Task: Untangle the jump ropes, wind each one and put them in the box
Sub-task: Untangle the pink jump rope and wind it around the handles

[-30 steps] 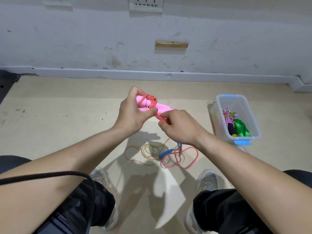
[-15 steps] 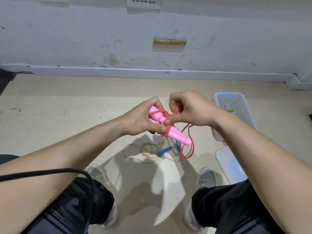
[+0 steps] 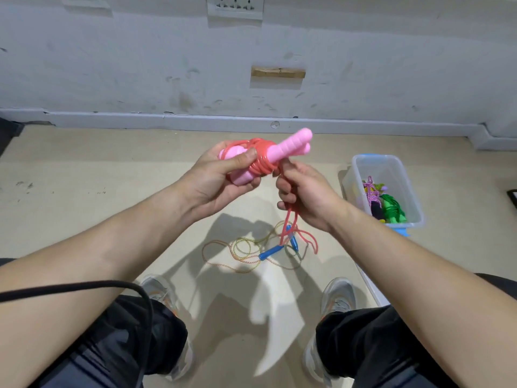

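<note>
The pale floor [image 3: 84,191] runs up to a scuffed white wall [image 3: 140,65], and a person sits with both forearms held out over it. At the right stands a clear plastic box [image 3: 376,156] with a blue rim. It already holds at least two wound ropes, a green one [image 3: 393,210] and a purple one [image 3: 370,191].

The left hand [image 3: 215,183] grips the pair of pink handles [image 3: 291,145], thumb pressed near the coil of red cord [image 3: 260,161] wrapped round them. The right hand [image 3: 305,191], just below the coil, has its fingers curled round the cord's loose tail [image 3: 291,219], which hangs to the floor.

I judge this rope mostly wound, with a short tail left to wrap and secure before it goes in the box. A last rope lies between the feet, with blue handles [image 3: 270,252] and a multicoloured cord [image 3: 223,250] in loose loops. It is not yet wound (whether the red tail is caught in it I cannot tell).

No brand or writing is readable anywhere; the socket plate [image 3: 235,7] on the wall shows none.
</note>
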The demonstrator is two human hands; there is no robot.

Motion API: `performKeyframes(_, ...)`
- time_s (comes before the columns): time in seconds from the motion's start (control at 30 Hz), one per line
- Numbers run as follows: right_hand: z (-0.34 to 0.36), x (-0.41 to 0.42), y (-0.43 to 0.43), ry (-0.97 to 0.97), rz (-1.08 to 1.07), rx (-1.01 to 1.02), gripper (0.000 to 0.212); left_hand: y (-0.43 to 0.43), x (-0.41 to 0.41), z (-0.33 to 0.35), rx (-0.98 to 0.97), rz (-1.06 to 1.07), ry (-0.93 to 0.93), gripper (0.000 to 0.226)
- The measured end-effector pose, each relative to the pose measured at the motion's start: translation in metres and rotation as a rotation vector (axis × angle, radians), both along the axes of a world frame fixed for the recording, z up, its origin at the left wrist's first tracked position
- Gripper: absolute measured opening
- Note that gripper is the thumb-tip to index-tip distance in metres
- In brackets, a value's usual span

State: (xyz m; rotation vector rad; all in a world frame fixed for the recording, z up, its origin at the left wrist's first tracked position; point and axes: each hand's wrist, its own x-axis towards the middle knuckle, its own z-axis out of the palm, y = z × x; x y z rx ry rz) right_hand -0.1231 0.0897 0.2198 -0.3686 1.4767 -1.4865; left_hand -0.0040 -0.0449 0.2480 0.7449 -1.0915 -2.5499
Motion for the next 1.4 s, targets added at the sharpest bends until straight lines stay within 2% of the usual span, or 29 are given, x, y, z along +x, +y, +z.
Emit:
performKeyframes(0.07,-0.007,0.008,0.000,0.082,0.007,0.040,0.032,-0.005,-0.004,0.000,-0.035,0.110,-0.039,0.052)
performKeyframes(0.17,-0.012,0.019,-0.001,0.412,0.089,0.161,0.023,-0.011,-0.006,-0.008,-0.240,0.250,-0.186,0.041)
performKeyframes(0.2,-0.009,0.021,0.000,0.529,0.145,0.212,0.021,-0.012,-0.005,-0.013,-0.343,0.281,-0.216,0.040)
performKeyframes(0.3,0.002,0.023,-0.001,0.771,0.321,0.332,0.036,-0.014,-0.006,-0.025,-0.800,0.304,-0.309,0.044)
performKeyframes(0.4,0.013,0.022,-0.003,1.005,0.306,0.414,0.021,-0.014,-0.005,-0.027,-1.057,0.298,-0.377,0.042)
performKeyframes(0.47,0.018,0.020,-0.003,0.976,0.300,0.432,0.016,-0.014,-0.002,-0.028,-1.190,0.277,-0.344,0.038)
performKeyframes(0.53,0.022,0.017,-0.001,0.826,0.327,0.395,0.016,-0.019,0.001,-0.031,-1.308,0.210,-0.319,0.034)
performKeyframes(0.6,0.027,0.012,0.001,0.853,0.352,0.355,0.020,-0.026,0.002,-0.034,-1.333,0.141,-0.324,0.036)
performKeyframes(0.7,0.035,0.002,0.001,1.191,0.373,0.339,0.023,-0.027,0.001,-0.035,-1.326,0.021,-0.370,0.043)
performKeyframes(0.8,0.040,-0.014,0.001,1.262,0.302,0.338,0.018,-0.015,0.001,-0.029,-1.222,-0.184,-0.321,0.043)
performKeyframes(0.87,0.039,-0.027,0.002,1.174,0.265,0.300,0.015,-0.007,0.002,-0.025,-1.090,-0.316,-0.222,0.042)
performKeyframes(0.93,0.036,-0.038,0.004,0.924,0.205,0.155,0.017,-0.004,0.003,-0.018,-0.907,-0.347,-0.148,0.041)
performKeyframes(1.0,0.034,-0.046,0.009,0.645,0.122,0.008,0.014,-0.005,0.004,-0.007,-0.731,-0.328,-0.108,0.043)
performKeyframes(1.07,0.030,-0.051,0.011,0.433,0.106,-0.041,0.012,-0.007,0.006,0.000,-0.543,-0.293,-0.066,0.044)
performKeyframes(1.13,0.020,-0.046,0.010,0.302,0.131,-0.046,0.014,-0.009,0.007,0.004,-0.371,-0.253,-0.020,0.042)
performKeyframes(1.2,0.010,-0.033,0.006,0.187,0.111,-0.041,0.023,-0.007,0.007,0.006,-0.239,-0.206,0.007,0.054)
performKeyframes(1.3,0.000,-0.008,-0.001,0.138,0.042,0.007,0.029,-0.001,0.006,0.007,-0.115,-0.057,0.000,0.048)
performKeyframes(1.4,-0.010,0.008,-0.003,0.359,0.024,0.118,0.035,-0.003,0.003,0.002,-0.162,0.082,-0.092,0.040)
